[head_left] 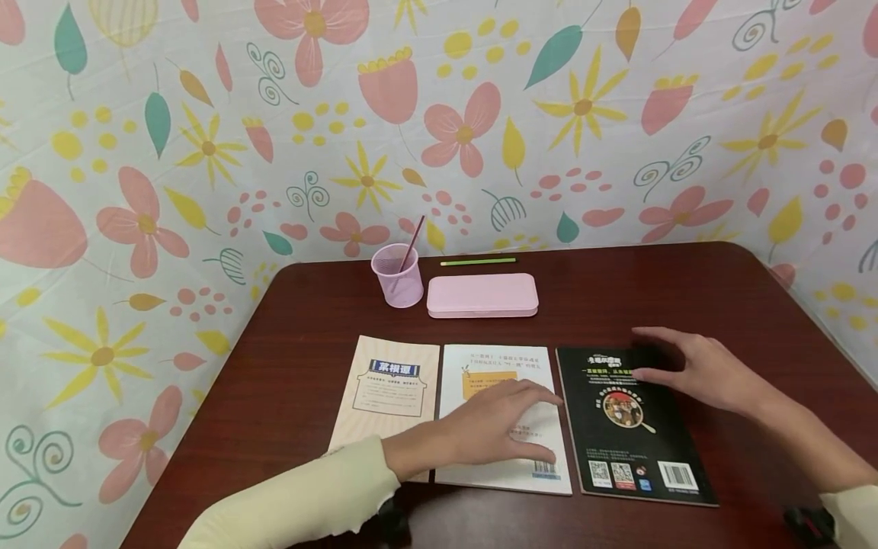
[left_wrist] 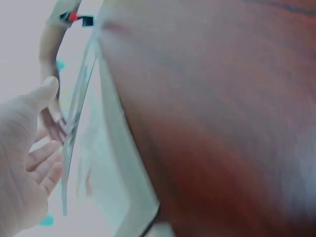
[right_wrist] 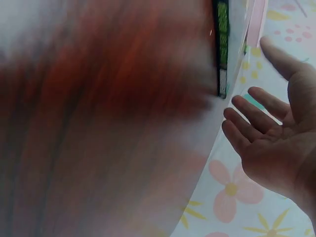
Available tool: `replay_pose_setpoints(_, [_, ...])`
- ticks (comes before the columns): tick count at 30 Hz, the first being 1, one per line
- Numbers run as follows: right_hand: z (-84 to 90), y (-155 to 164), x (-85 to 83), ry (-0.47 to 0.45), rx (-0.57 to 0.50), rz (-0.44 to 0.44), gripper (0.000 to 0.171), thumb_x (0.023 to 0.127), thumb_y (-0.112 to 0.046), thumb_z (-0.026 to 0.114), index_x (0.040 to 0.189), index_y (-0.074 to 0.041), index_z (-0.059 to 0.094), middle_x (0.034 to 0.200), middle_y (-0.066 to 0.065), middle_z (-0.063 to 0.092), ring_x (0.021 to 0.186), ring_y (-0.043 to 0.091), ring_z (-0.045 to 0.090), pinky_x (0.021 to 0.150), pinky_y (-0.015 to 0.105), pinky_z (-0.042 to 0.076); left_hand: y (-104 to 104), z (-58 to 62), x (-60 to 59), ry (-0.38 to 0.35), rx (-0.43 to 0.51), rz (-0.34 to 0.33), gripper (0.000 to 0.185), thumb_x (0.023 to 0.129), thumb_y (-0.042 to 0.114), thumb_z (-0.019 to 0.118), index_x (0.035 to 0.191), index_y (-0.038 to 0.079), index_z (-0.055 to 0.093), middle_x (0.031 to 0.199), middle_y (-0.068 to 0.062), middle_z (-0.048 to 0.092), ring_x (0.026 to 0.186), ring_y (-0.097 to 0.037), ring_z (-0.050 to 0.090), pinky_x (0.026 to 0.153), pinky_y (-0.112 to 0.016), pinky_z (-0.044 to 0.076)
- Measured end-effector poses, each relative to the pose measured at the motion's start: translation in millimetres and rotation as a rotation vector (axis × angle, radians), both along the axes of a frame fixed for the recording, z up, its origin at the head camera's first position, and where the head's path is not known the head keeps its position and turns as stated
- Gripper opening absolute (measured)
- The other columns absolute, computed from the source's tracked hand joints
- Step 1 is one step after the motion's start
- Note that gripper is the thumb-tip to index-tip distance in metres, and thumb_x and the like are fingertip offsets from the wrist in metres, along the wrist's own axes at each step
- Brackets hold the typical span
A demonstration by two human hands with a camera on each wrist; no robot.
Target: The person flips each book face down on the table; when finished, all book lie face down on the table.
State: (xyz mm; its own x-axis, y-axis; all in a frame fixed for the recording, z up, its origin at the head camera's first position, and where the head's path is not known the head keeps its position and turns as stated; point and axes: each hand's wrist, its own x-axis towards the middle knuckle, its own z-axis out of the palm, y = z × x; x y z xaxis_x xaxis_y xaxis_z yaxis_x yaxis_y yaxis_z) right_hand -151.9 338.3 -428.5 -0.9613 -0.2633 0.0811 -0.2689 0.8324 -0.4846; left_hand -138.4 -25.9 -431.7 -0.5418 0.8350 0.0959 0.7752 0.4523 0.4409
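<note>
my left hand (head_left: 497,427) spread flat over the white book (head_left: 504,415) at lower centre, right hand (head_left: 693,370) spread over the black book (head_left: 631,427) beside it

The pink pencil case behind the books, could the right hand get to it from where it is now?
Probably yes. The right hand hovers open over the black book, and the pink pencil case lies farther back and leftward on the table, with nothing standing between them.
</note>
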Motion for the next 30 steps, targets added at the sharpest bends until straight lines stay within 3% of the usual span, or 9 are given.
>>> replay_pose_setpoints(7, [5.7, -20.5, 16.4, 0.011, -0.036, 0.105, 0.106, 0.082, -0.042, 0.092, 0.166, -0.013, 0.035, 0.156, 0.030, 0.047, 0.129, 0.047, 0.055, 0.096, 0.071, 0.050, -40.0, 10.8, -21.5, -0.098, 0.072, 0.037, 0.091, 0.092, 0.055, 0.080, 0.165, 0.020, 0.039, 0.168, 0.009, 0.039, 0.154, -0.010, 0.034, 0.126, -0.041, 0.030])
replay_pose_setpoints(12, [8.7, -31.9, 25.5, 0.017, -0.073, 0.155, 0.112, 0.080, -0.046, 0.093, 0.169, -0.023, 0.030, 0.159, 0.025, 0.046, 0.133, 0.046, 0.054, 0.095, 0.070, 0.050, -72.0, 10.2, -34.5, -0.071, 0.105, 0.084, 0.100, 0.088, 0.050, 0.087, 0.168, 0.022, 0.033, 0.173, 0.010, 0.029, 0.159, -0.012, 0.025, 0.126, -0.048, 0.029])
replay_pose_setpoints(18, [7.9, -42.4, 33.2, 0.029, -0.106, 0.179, 0.111, 0.077, -0.049, 0.094, 0.167, -0.023, 0.036, 0.158, 0.015, 0.051, 0.128, 0.031, 0.056, 0.091, 0.050, 0.058, -106.2, 5.5, -44.1, -0.062, 0.122, 0.116, 0.107, 0.084, 0.044, 0.092, 0.169, 0.023, 0.031, 0.174, 0.010, 0.026, 0.160, -0.014, 0.022, 0.126, -0.048, 0.029])
replay_pose_setpoints(22, [4.2, -45.4, 36.3, 0.037, -0.146, 0.186, 0.107, 0.076, -0.045, 0.096, 0.165, -0.026, 0.039, 0.158, 0.007, 0.052, 0.132, 0.011, 0.051, 0.095, 0.033, 0.054, -125.6, 2.4, -46.1, -0.088, 0.131, 0.141, 0.108, 0.082, 0.042, 0.094, 0.169, 0.024, 0.032, 0.174, 0.007, 0.029, 0.160, -0.016, 0.024, 0.125, -0.051, 0.031])
replay_pose_setpoints(26, [1.0, -46.5, 39.4, 0.022, -0.192, 0.201, 0.104, 0.076, -0.039, 0.097, 0.164, -0.026, 0.042, 0.158, 0.003, 0.053, 0.134, -0.008, 0.041, 0.099, 0.034, 0.051, -142.6, -2.3, -46.2, -0.089, 0.128, 0.179, 0.108, 0.081, 0.042, 0.094, 0.168, 0.022, 0.033, 0.173, -0.001, 0.033, 0.159, -0.022, 0.028, 0.122, -0.059, 0.033])
replay_pose_setpoints(30, [-2.5, -46.3, 41.8, 0.013, -0.212, 0.228, 0.103, 0.076, -0.037, 0.097, 0.163, -0.023, 0.044, 0.158, 0.004, 0.053, 0.136, -0.014, 0.037, 0.098, 0.029, 0.051, -158.5, -8.1, -45.3, -0.072, 0.119, 0.218, 0.107, 0.081, 0.045, 0.094, 0.167, 0.020, 0.036, 0.171, -0.004, 0.036, 0.157, -0.024, 0.032, 0.122, -0.060, 0.033])
